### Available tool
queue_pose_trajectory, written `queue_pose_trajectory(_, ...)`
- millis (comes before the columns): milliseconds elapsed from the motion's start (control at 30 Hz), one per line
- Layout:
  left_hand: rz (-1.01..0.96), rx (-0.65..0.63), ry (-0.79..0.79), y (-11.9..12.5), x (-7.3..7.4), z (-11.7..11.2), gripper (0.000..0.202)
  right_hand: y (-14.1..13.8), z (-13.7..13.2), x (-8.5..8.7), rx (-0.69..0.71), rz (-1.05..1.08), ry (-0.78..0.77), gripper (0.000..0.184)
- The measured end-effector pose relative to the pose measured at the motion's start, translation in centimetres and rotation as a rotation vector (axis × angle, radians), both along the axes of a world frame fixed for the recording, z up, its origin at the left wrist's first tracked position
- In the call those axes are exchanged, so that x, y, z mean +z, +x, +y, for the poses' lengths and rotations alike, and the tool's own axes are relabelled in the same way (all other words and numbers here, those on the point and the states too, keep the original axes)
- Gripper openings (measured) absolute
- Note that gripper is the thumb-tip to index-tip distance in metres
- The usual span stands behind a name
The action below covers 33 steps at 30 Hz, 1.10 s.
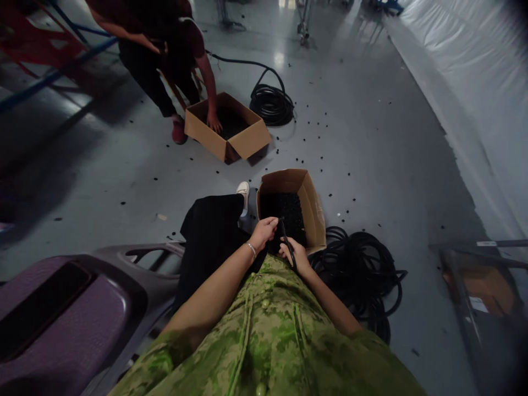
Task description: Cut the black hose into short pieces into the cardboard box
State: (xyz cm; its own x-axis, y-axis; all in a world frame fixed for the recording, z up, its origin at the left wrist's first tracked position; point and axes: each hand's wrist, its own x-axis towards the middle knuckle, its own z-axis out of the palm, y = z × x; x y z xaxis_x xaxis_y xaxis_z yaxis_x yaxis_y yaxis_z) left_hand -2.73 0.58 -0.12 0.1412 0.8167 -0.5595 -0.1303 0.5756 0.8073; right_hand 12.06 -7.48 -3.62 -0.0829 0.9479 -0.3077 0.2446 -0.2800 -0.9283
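My left hand (264,232), with a bracelet at its wrist, has thumb and fingers pinched together over the near box. At its fingertips is a small dark tip, too small to make out clearly. Close by on the right, my right hand (296,254) is closed round a slim black strip (287,242) that runs up towards the left fingertips. Whether this is cable or a tool I cannot tell. Beneath both hands stands an open cardboard box (314,212), holding a heap of small black pieces (289,208).
Black cable or hose lies coiled (363,269) at right; another coil (271,104) lies farther off. A co-worker's hand (214,122) reaches into a second cardboard box (206,137). Black bits dot the floor. A purple-grey chair (111,308) with a dark phone (45,308) is at left.
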Motion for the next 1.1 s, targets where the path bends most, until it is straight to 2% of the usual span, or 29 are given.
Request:
queue_pose_trajectory(300,0.054,-0.007,-0.039,0.1,0.3,-0.1,0.026,0.6,-0.1,-0.5,0.025,-0.115,0.048,0.042)
queue_pose_trajectory(533,0.069,-0.02,-0.022,0.1,-0.2,-0.1,0.026,0.5,-0.1,-1.4,0.006,-0.049,0.021,0.044)
queue_pose_trajectory(1100,0.168,-0.072,0.058,0.1,-1.4,0.0,0.031,0.8,-0.3,-0.9,0.018,-0.072,0.015,0.041)
